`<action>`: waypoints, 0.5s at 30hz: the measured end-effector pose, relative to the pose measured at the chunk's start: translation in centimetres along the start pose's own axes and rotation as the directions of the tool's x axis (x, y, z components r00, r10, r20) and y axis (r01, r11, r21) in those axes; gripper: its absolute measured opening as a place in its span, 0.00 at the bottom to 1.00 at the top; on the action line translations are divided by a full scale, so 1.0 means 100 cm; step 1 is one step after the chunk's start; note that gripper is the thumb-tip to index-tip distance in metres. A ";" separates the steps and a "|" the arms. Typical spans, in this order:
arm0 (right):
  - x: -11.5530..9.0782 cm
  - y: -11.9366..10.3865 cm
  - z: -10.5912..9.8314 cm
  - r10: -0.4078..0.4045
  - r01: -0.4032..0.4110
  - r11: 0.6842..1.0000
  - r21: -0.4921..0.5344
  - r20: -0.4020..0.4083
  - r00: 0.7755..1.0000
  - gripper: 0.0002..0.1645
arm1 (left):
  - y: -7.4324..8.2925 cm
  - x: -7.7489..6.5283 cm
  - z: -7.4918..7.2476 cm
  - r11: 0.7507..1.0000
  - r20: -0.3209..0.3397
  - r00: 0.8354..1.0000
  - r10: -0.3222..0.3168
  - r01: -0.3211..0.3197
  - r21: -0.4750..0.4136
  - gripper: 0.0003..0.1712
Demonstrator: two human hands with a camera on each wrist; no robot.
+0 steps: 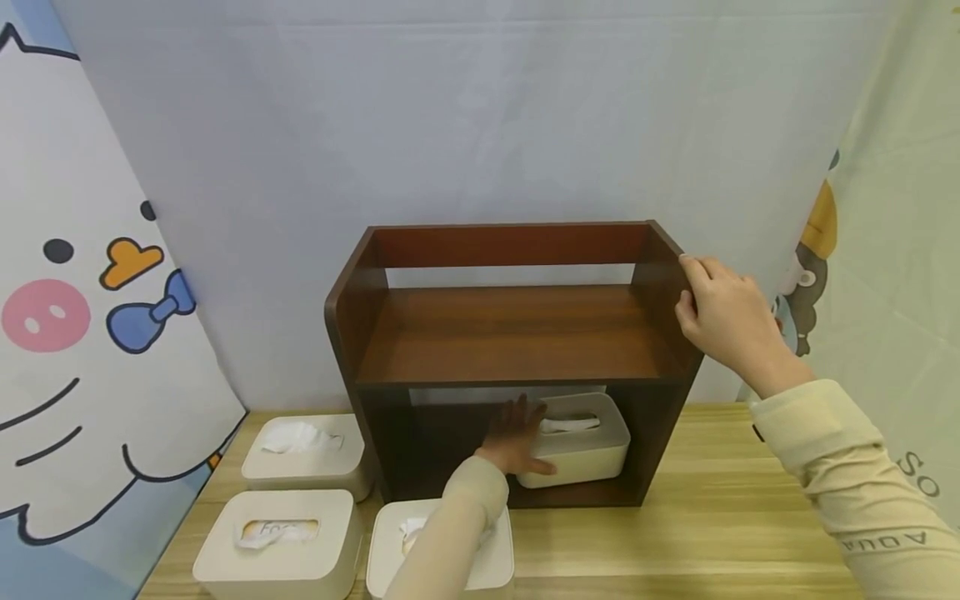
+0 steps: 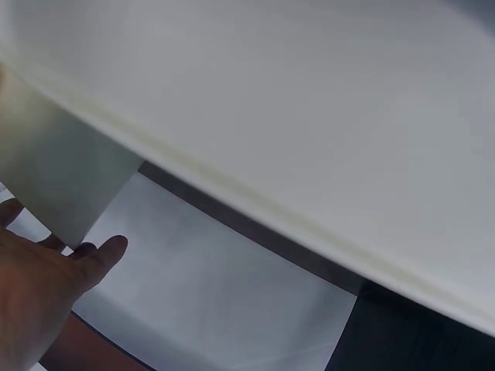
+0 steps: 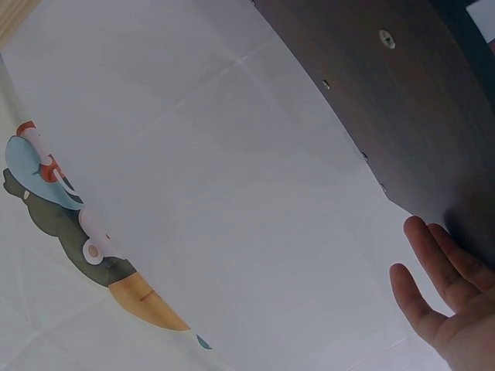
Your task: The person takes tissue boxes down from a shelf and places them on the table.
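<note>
A dark brown two-tier shelf (image 1: 517, 333) stands on the wooden table. Inside its lower compartment, toward the right, sits a white tissue box (image 1: 588, 462) with a tissue in its slot. My left hand (image 1: 517, 437) reaches into that compartment, fingers spread, touching the box's left end. In the left wrist view, its fingers lie by the pale box side (image 2: 73, 162); a large pale surface fills the upper area, too close to identify. My right hand (image 1: 727, 321) grips the upper edge of the shelf's right panel, with fingers along the outer face (image 3: 433, 116).
Left of the shelf, one tissue box (image 1: 303, 446) stands behind another tissue box (image 1: 273, 542). A further tissue box (image 1: 390, 546) stands before the shelf, partly hidden by my left sleeve. Cloth curtains (image 1: 495, 108) hang behind and at both sides.
</note>
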State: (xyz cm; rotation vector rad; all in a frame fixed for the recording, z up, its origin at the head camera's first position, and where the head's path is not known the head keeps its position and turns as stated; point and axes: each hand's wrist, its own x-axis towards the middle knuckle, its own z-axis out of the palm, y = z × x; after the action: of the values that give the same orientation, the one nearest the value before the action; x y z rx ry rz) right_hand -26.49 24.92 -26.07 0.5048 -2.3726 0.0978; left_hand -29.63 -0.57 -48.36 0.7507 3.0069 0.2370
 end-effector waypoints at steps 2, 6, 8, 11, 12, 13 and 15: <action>0.000 0.000 0.000 0.002 -0.002 1.000 0.001 0.003 1.000 0.26 | 0.000 0.000 0.000 1.000 -0.008 1.000 0.005 -0.005 0.012 0.59; 0.000 0.000 0.001 0.005 -0.005 1.000 0.000 0.006 1.000 0.26 | -0.001 -0.001 -0.003 1.000 0.006 1.000 0.010 -0.010 0.009 0.60; 0.001 0.000 0.001 0.003 -0.003 1.000 -0.001 0.006 1.000 0.26 | -0.001 -0.002 -0.004 1.000 0.027 1.000 0.000 0.000 0.004 0.61; 0.001 -0.001 0.001 0.003 -0.003 1.000 -0.005 0.009 1.000 0.26 | -0.002 -0.004 -0.007 1.000 0.060 0.998 -0.025 0.026 -0.017 0.62; 0.001 -0.001 0.001 0.004 -0.004 1.000 -0.006 0.011 1.000 0.26 | -0.002 -0.005 -0.008 0.999 0.067 0.997 -0.033 0.035 -0.026 0.62; 0.001 -0.001 0.001 0.005 -0.005 1.000 -0.009 0.013 1.000 0.26 | -0.003 -0.005 -0.007 0.999 0.069 0.997 -0.037 0.040 -0.033 0.62; 0.001 -0.001 0.001 0.007 -0.007 1.000 -0.012 0.019 1.000 0.26 | -0.003 -0.006 -0.008 0.997 0.081 0.996 -0.046 0.051 -0.059 0.63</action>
State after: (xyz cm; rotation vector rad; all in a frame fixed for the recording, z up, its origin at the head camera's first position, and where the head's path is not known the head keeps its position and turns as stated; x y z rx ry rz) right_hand -26.63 24.78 -26.07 0.4936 -2.3920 0.0826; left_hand -29.31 -1.15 -47.65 0.6642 2.9240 0.2892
